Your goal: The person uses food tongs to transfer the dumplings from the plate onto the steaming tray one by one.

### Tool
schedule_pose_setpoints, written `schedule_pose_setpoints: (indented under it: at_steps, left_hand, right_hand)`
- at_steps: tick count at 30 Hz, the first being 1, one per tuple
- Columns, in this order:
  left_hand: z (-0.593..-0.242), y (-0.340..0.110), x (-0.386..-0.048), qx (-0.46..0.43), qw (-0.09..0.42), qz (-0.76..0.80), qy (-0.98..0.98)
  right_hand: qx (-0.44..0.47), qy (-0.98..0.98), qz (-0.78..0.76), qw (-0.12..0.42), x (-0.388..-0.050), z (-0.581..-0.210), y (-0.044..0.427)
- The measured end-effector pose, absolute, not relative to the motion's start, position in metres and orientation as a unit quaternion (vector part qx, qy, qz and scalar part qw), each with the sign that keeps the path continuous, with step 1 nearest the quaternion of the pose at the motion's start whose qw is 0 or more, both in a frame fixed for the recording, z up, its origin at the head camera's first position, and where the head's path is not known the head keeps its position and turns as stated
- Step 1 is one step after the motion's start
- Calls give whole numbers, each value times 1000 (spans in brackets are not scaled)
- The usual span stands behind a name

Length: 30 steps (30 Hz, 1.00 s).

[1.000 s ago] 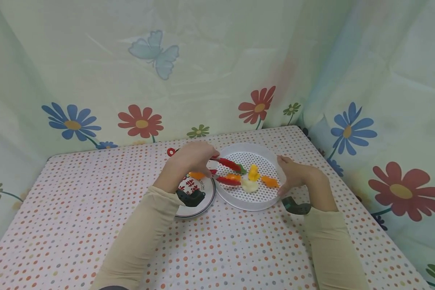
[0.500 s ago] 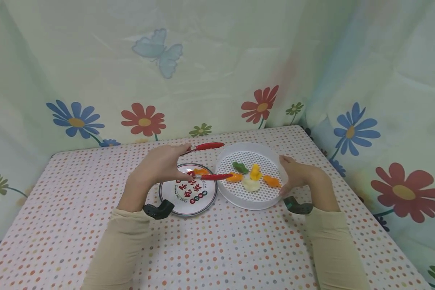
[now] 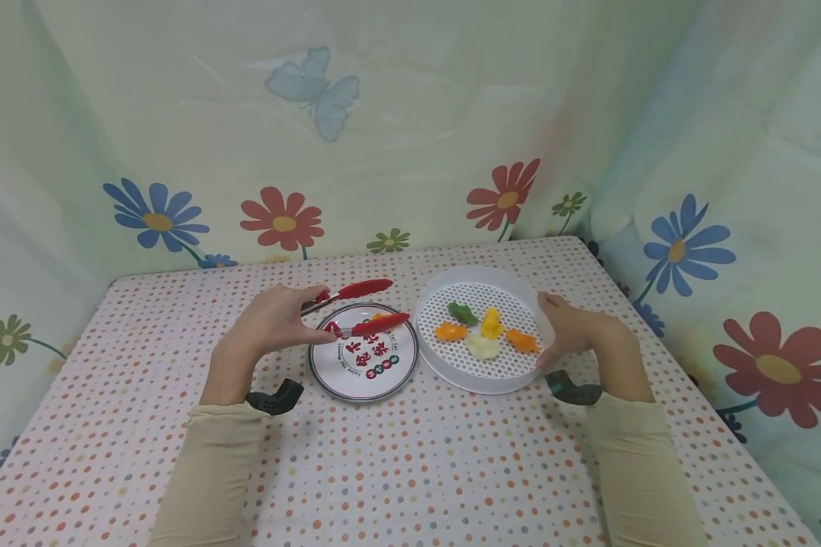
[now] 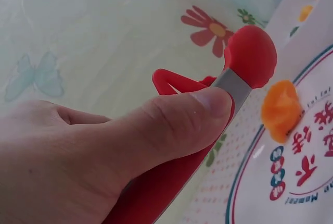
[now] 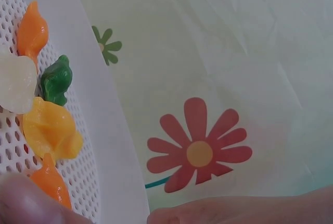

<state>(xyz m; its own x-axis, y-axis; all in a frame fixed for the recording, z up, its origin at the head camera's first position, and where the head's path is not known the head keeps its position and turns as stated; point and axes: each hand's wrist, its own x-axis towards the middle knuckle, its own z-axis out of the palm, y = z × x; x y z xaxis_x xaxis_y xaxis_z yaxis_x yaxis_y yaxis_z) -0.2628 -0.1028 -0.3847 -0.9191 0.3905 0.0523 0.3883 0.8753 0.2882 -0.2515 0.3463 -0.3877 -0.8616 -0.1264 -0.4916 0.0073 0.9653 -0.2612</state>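
Observation:
My left hand holds red-tipped tongs, their arms spread apart above the white plate with nothing between the tips. On that plate lies a small orange piece, partly hidden by the tongs in the head view. To the right sits a round white sieve with a perforated floor. Inside it are a green piece, a yellow piece, a whitish piece and two orange pieces, shaped like small dumplings. My right hand grips the sieve's right wall, thumb over the inner side.
Plate and sieve stand side by side, almost touching, on a table with a dotted cloth. A flowered curtain hangs close behind the table and along its right side.
My left hand has drawn the tongs leftward from over the sieve to over the plate, and their tips have spread. The green piece now lies free in the sieve. My right hand stays on the wall.

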Motion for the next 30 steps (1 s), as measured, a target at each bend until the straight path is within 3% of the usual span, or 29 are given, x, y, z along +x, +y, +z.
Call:
schedule_pose_setpoints:
  at_steps: [7, 30]
  left_hand:
    - [-402, -106, -267, 179, 41, 166, 969]
    - [-427, -116, -283, 167, 89, 204, 961]
  right_hand:
    - [-32, 956, -131, 259, -251, -391, 346]
    - [-43, 957, -131, 255, -252, -390, 346]
